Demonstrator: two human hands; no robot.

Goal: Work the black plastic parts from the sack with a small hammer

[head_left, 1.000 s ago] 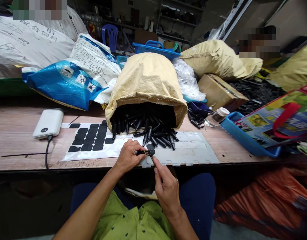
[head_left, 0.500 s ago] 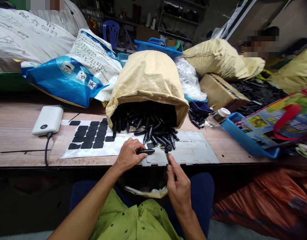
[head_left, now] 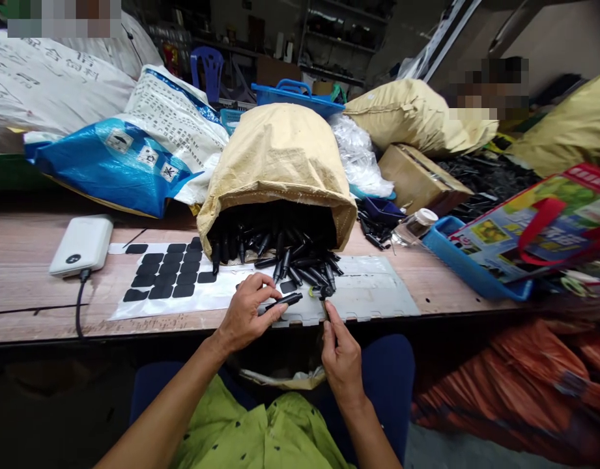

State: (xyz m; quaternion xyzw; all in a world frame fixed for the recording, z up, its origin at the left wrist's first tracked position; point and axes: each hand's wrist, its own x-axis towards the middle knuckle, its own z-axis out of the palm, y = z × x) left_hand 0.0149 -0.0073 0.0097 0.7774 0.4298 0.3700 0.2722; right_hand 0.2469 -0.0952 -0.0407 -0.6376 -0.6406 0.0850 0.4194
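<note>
My left hand (head_left: 245,312) pinches a black pen-shaped tube (head_left: 290,299) between thumb and fingers, just above the grey sheet (head_left: 368,286) at the table's front edge. In my right hand (head_left: 342,352) is a thin-handled tool with a small dark head (head_left: 322,292); its exact kind is too small to tell. That head is close to the right end of the tube, apart from it. Behind both hands, several loose black tubes (head_left: 309,270) spill from the mouth of a tan sack (head_left: 280,150).
To the left are a white sheet of black rounded stickers (head_left: 163,273) and a white power bank (head_left: 82,244) with a cable. A clear jar (head_left: 415,225) and a blue basket (head_left: 475,264) holding a printed bag stand on the right. Full sacks and a cardboard box (head_left: 421,176) line the back.
My left hand has tilted the black tube so its right end points slightly up. The tool's dark head has turned and looks narrower. The whole view has shifted a little.
</note>
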